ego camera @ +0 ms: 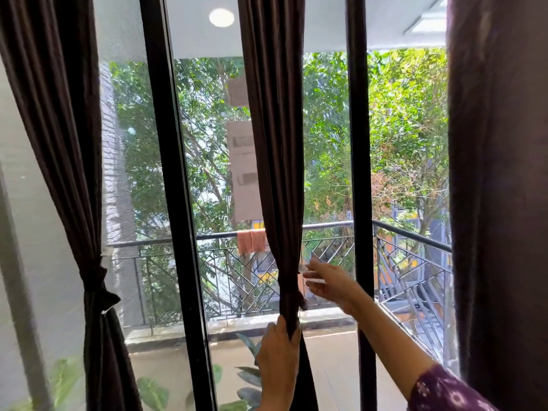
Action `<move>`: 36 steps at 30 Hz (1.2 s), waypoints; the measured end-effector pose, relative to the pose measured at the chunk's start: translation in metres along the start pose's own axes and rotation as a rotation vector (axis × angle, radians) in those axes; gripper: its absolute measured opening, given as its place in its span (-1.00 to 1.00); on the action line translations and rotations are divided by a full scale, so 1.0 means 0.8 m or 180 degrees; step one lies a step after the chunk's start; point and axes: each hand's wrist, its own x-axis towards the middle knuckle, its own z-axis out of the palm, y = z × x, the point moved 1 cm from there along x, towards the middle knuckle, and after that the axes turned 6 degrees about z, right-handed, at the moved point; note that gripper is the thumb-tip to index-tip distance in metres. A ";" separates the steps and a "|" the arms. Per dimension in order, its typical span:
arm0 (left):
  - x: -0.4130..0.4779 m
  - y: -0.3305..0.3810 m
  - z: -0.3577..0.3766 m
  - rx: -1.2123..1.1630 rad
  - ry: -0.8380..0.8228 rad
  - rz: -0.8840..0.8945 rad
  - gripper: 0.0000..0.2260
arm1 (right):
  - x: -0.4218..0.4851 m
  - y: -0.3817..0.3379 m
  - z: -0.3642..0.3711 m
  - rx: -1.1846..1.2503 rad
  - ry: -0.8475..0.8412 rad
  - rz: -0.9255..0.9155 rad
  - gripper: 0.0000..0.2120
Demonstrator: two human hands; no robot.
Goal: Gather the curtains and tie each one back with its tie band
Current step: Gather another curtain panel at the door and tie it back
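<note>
Brown pleated curtain (271, 143), gathered narrow, gripped by left hand (278, 360).

- The left hand (278, 348) gripped the gathered middle curtain (271, 143) low down, its fingers (292, 329) curled round the bunched cloth.
- Just above that grip the curtain narrowed, and a dark tie band (302, 304) stuck out on its right side.
- The right hand (329, 284) was just beside the curtain at the band's height. It was blurred, so whether it pinched anything could not be told.
- The left curtain (59, 129) hung cinched by its knotted band (99, 287).
- The right curtain (498, 203) hung loose at the edge.
- Beyond the glass, an orange cloth (252, 241) lay draped over the balcony railing (415, 236), with trees behind.
</note>
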 end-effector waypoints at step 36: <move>0.031 0.057 -0.046 -0.0751 -0.0118 -0.0004 -0.34 | -0.052 -0.039 0.032 -0.0433 0.0827 -0.0232 -0.78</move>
